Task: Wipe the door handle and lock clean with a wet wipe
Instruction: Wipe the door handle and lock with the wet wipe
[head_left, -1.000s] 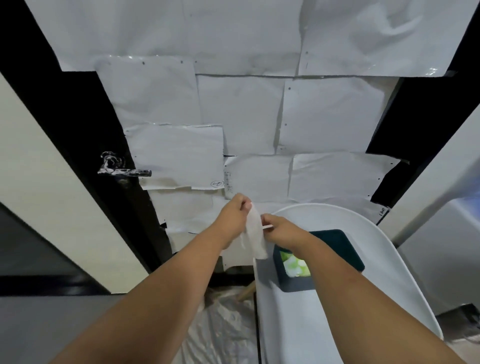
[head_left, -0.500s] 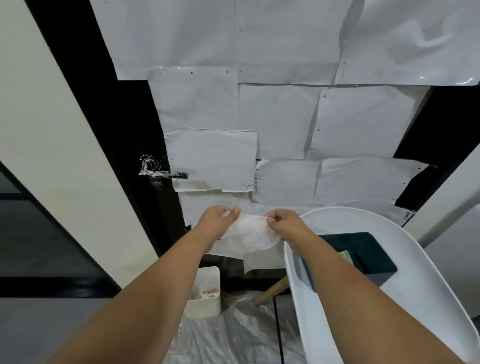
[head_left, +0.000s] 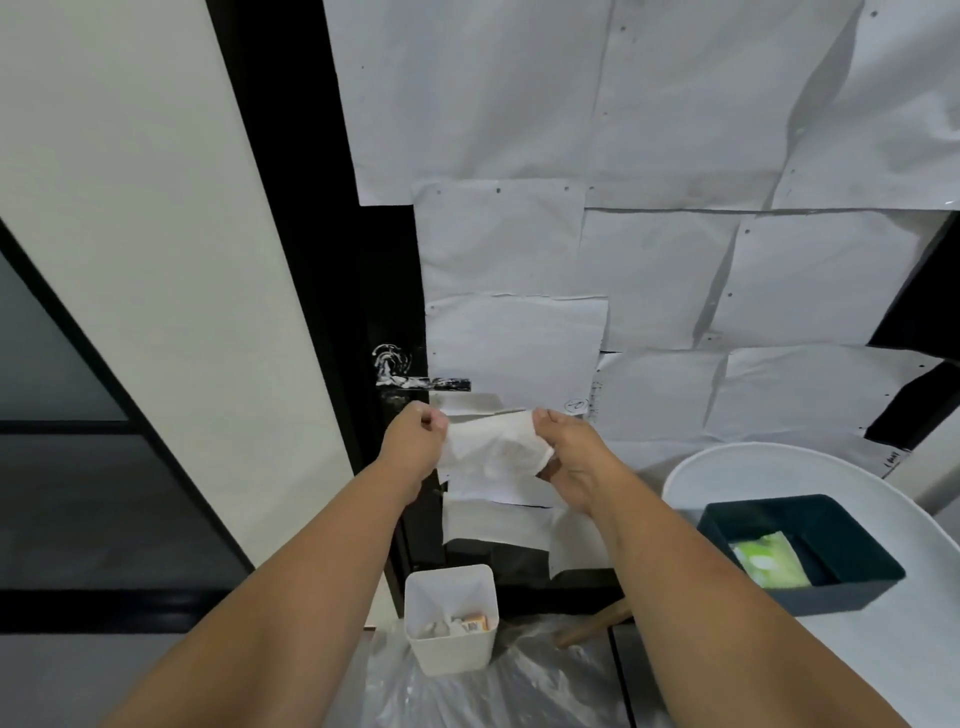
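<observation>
A white wet wipe (head_left: 493, 451) is stretched flat between my two hands. My left hand (head_left: 415, 447) pinches its left edge and my right hand (head_left: 569, 457) pinches its right edge. Just above my left hand, the black door handle (head_left: 423, 383) sticks out to the right from the black door, smeared with white residue. The round lock (head_left: 390, 359) above the handle also carries white smears. Both hands are a short way below and to the right of the handle, not touching it.
White paper sheets (head_left: 623, 234) cover the door. A white bin (head_left: 451, 618) with scraps stands on plastic sheeting below. At the right, a white chair (head_left: 727, 467) holds a dark tray (head_left: 841, 587) with a green wipes pack (head_left: 769, 564). A cream wall (head_left: 130, 260) is at left.
The view has swung toward the door handle. My hands have spread the folded wipe open and moved left, away from the tray, up near the handle.
</observation>
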